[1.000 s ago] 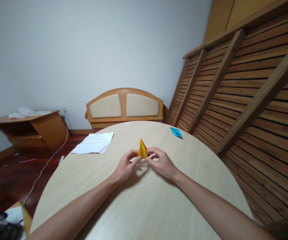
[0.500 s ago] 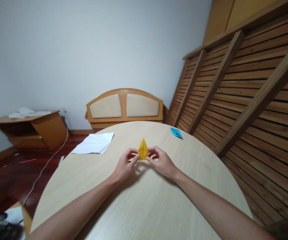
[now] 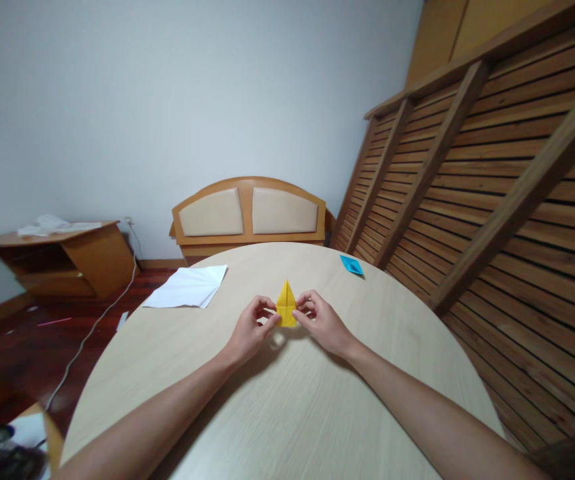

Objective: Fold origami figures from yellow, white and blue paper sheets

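A small folded yellow paper (image 3: 286, 305) with a pointed top is held just above the round pale wooden table (image 3: 277, 413). My left hand (image 3: 251, 332) pinches its left lower edge with thumb and forefinger. My right hand (image 3: 320, 321) pinches its right lower edge the same way. The paper's flat face is turned toward me, point away from me.
A stack of white paper sheets (image 3: 187, 287) lies at the table's far left. A small blue folded paper (image 3: 352, 265) lies at the far right edge. A slatted wooden panel (image 3: 492, 180) leans along the right. Beyond the table stand a padded headboard (image 3: 250, 212) and a low wooden cabinet (image 3: 62, 257).
The yellow paper has turned from edge-on to face me flat, and both hands have closed in slightly on its lower edges.
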`<state>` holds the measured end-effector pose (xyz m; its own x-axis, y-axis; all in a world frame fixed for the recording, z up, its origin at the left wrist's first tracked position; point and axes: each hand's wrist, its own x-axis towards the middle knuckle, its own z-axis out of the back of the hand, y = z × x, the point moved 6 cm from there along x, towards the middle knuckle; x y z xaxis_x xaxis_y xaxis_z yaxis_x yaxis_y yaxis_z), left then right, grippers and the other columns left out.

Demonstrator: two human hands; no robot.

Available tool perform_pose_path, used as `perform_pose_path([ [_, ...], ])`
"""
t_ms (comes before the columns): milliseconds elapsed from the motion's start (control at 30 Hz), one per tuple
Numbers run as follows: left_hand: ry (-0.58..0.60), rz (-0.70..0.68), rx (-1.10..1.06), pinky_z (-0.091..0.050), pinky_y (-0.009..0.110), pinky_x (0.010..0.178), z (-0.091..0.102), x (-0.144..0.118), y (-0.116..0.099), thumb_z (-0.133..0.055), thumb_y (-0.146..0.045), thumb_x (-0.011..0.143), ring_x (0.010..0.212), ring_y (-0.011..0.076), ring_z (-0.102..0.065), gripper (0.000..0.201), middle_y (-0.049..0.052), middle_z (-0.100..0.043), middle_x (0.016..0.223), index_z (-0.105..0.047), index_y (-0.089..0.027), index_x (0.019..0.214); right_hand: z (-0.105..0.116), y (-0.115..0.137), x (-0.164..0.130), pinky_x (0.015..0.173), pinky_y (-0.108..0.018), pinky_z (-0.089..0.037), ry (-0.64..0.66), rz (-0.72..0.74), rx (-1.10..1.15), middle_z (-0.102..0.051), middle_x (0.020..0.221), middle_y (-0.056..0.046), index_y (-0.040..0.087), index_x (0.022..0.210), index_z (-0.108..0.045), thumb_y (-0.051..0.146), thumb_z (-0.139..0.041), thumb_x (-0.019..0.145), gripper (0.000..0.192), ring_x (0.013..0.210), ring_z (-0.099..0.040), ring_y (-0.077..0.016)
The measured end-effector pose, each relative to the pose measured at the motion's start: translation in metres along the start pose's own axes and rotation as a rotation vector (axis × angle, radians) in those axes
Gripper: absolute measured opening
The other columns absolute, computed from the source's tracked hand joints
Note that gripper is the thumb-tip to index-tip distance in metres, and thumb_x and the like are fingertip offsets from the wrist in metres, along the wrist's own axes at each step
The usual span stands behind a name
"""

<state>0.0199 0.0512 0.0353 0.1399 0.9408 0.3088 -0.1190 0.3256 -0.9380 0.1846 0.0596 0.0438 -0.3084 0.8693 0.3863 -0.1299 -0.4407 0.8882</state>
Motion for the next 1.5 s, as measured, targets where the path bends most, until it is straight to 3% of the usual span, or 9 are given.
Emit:
perform_pose_path([
  [433,-0.019,-0.011,0.033,-0.045,0.022,0.055,-0.0009,-0.0010,-0.0016,-0.067,-0.040,0.078,0.077,0.0159,-0.060,0.027,0.003,-0.061,0.088,-0.055,-0.019,0.089,-0.0002,-0.0012,-0.0033,0.069,-0.031,-0.047,0.036,-0.057,-0.035,-0.069,0.078,-0.001,0.021,0.096,-0.050,0.032,-0.061,0.086,0.019,0.075,-0.065,-0.0175],
  [733,-0.008,-0.041,0.028,-0.044,0.022,0.057,-0.0012,-0.0016,-0.0006,-0.069,-0.036,0.076,0.070,0.0130,-0.059,0.026,0.003,-0.063,0.087,-0.055,-0.018,0.089,-0.0013,0.0012,-0.0033,0.070,-0.030,-0.049,0.025,-0.009,-0.035,-0.065,0.093,-0.003,0.020,0.094,-0.052,0.027,-0.062,0.083,0.016,0.083,-0.065,-0.0172],
  [1500,0.034,-0.014,0.062,-0.046,0.023,0.054,-0.0025,-0.0013,0.0031,-0.064,-0.035,0.080,0.064,0.0133,-0.059,0.021,0.005,-0.067,0.079,-0.066,-0.015,0.084,-0.0010,-0.0007,-0.0025,0.068,-0.026,-0.048,0.061,0.013,-0.070,-0.068,0.086,-0.002,0.018,0.088,-0.066,0.021,-0.055,0.085,0.012,0.076,-0.063,-0.0151],
])
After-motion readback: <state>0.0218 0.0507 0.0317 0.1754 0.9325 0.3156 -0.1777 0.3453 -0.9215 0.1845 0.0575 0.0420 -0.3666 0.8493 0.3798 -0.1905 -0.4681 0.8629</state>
